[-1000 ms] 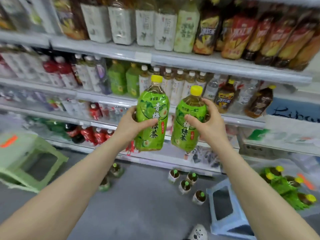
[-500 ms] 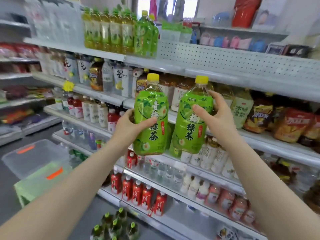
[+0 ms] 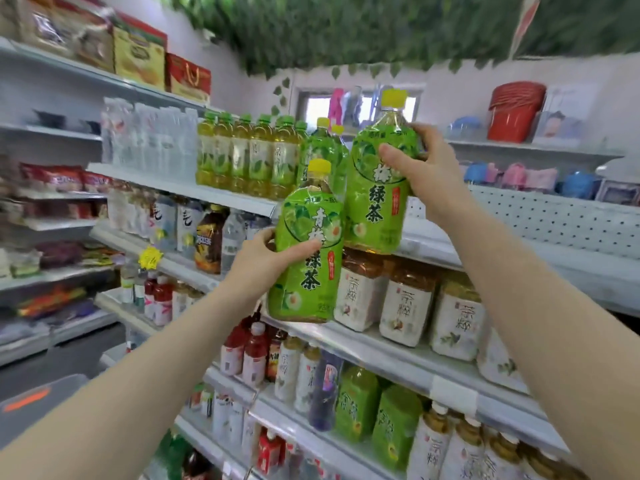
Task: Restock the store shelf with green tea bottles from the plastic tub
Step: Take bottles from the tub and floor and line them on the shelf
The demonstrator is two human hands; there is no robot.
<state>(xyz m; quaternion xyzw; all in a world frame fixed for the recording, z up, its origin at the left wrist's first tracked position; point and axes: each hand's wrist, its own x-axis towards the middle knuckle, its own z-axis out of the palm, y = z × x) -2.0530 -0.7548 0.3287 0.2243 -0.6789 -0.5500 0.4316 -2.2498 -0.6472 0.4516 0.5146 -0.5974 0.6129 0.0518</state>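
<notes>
While a couple of green tea bottles (image 3: 325,150) already stand on the upper shelf (image 3: 194,190), your right hand (image 3: 427,169) is curled round a raised bottle (image 3: 372,202) just beside them and your left hand (image 3: 261,259) grips a second bottle (image 3: 306,261) lower down; neither, by my judgement, is shelved yet.

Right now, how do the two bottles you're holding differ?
The right bottle is held higher, beside the shelved bottles; the left bottle is lower. The right hand grips near the shoulder, the left hand mid-body. Both have green labels and yellow caps.
</notes>
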